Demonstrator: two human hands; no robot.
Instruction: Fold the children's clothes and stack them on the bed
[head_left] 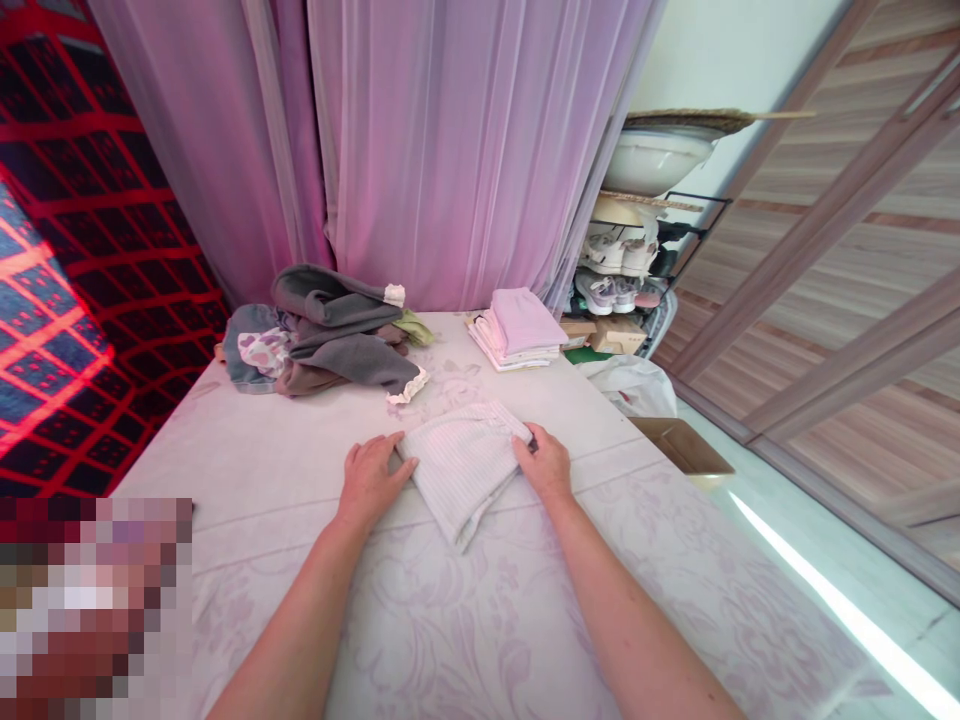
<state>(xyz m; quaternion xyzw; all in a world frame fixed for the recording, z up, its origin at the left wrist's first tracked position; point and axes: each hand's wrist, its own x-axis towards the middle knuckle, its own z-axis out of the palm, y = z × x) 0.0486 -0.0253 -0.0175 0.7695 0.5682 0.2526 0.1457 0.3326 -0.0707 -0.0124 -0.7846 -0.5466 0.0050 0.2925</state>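
Note:
A pale, finely striped garment (pixel 469 460), folded over on itself, lies on the patterned table cover (pixel 420 640) in front of me. It narrows to a point toward me; its exact kind is unclear. My left hand (pixel 373 478) has its left corner between thumb and fingers. At the opposite corner, my right hand (pixel 546 462) pinches the fabric edge, fingertips partly tucked behind it. Beyond it on the left is a loose heap of dark grey clothes (pixel 337 325) with lace-like white cuffs. A neat stack of folded clothes (pixel 525 330), pink on top, sits at the back right.
Purple curtains (pixel 465 150) hang behind the table. To the right stand a rack with shoes (pixel 619 255) and a white basin (pixel 660 160), a white bag (pixel 634 385), a brown bin (pixel 686 447) and a wooden wardrobe (pixel 840 270). Red-and-black checked fabric (pixel 97 250) hangs at left.

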